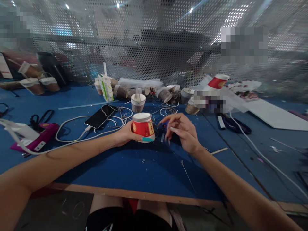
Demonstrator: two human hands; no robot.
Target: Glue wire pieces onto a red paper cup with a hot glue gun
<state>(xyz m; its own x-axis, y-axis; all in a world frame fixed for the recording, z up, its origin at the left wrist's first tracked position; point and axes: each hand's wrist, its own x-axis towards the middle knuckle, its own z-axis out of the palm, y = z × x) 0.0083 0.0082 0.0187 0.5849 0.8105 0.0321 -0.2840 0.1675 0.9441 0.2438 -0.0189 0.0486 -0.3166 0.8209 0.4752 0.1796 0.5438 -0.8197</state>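
Note:
My left hand (126,134) is wrapped round a red and white paper cup (143,127), with the thumb across its front. The cup is upright, just above or on the blue table; I cannot tell which. To its right is my right hand (181,132), apart from the cup. Its fingers are bent and spread, the lower ones smeared by motion, and I make out nothing between them. A small blue and metal item (164,125) lies partly hidden behind those fingers. Below, a thin strand (189,175) runs along the table top.
A phone (101,116) with a white cable lies on the left, near a purple power strip (38,136). Behind stand a twine-wrapped cup (138,102), several others and a drink carton (106,88). Scissors (237,125) and a white board (271,114) are at the right.

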